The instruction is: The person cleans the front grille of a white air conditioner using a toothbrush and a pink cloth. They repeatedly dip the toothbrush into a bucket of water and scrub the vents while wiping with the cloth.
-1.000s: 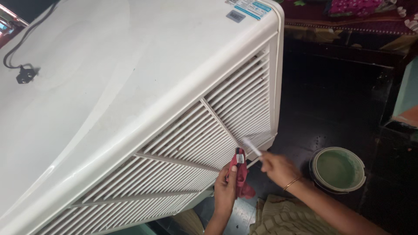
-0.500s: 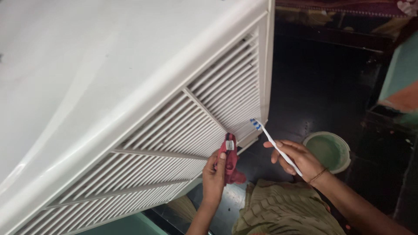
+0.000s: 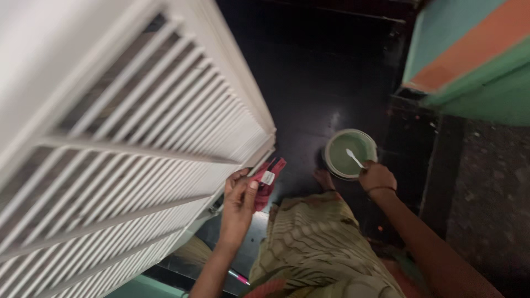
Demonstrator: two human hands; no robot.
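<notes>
White plastic cooler [image 3: 110, 138] fills the left, tilted, its slatted grille facing the person. Dark floor [image 3: 320, 72] runs far and right; a green and orange wall [image 3: 469, 60] stands at far right.

Risks, as judged:
- Cooler looks leaned over; if the left hand [image 3: 238, 201] shifts off its lower corner, the body may slide or tip toward the lap.
- Bowl [image 3: 350, 154] sits on the floor just beside a bare foot [image 3: 324, 179]; a knee or foot nudge could spill the greenish liquid.
- Brush [image 3: 354, 158] is wet at the tip; carried back to the grille it may drip on the patterned cloth [image 3: 314, 243] or the floor.
- Thin grille slats could bend or snap under hard scrubbing.
- Red pouch [image 3: 269, 175] is held only lightly against the corner; it could drop.

Grips: left hand's grip pinches the red pouch, thumb over it, fingers against the cooler's edge. Right hand [image 3: 377, 177] closes its grip on the brush handle, bristle end down in the bowl, right of centre.

Labels: the small red pouch, near the cooler's lower right corner, carries a small white rectangular tag [image 3: 268, 177]; print too small to read. No other package or sign shows. A pink stick-like thing [image 3: 238, 276] lies near the bottom, kind unclear.
</notes>
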